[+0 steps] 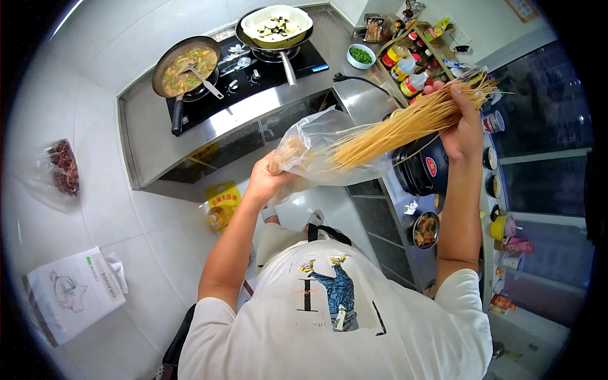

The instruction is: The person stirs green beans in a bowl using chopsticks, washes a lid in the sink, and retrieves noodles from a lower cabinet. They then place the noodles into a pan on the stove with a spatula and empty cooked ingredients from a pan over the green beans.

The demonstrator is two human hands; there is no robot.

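Observation:
My right hand [465,123] is closed around a thick bundle of dry noodles [399,133], long and yellowish, with loose ends fanning out past the fingers. The bundle's lower end reaches into the mouth of a clear plastic bag [351,174]. My left hand [269,180] grips the bag at its other end, and part of the fingers shows blurred through the plastic. Both arms are stretched out in front of my body, above the floor between the stove counter and the side counter.
Left on the black gas hob [237,85] sits a pan of soupy food [190,69] with a spatula in it. A white basket [278,25] rests on another pan. Beside them are a bowl of chopped greens [361,57], sauce bottles [405,66], a black cooker [421,164] and a bowl of food [425,229].

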